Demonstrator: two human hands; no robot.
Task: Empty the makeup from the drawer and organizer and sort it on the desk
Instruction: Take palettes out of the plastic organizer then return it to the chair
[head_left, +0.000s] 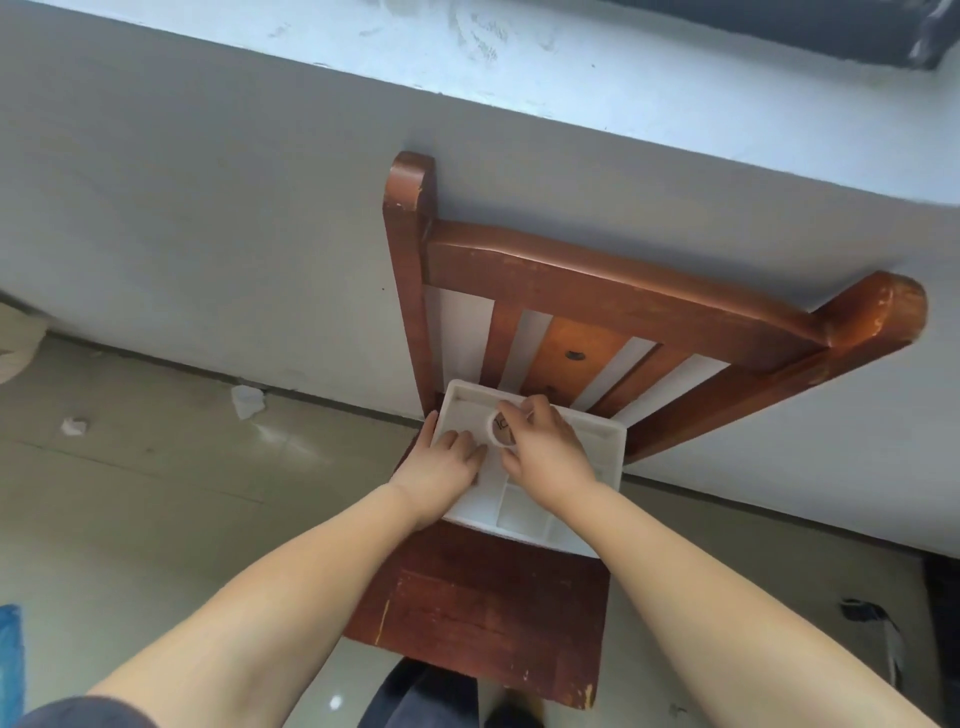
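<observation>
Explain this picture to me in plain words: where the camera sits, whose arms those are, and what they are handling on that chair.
The camera is worn on a person's head and looks down, so the two bare arms are that person's own. A white compartmented organizer lies on the seat of a wooden chair that stands against a grey wall. The left hand rests on the organizer's left side. The right hand pinches a small round white-rimmed item above it; what that item is cannot be told. Crumpled paper scraps lie on the floor.
</observation>
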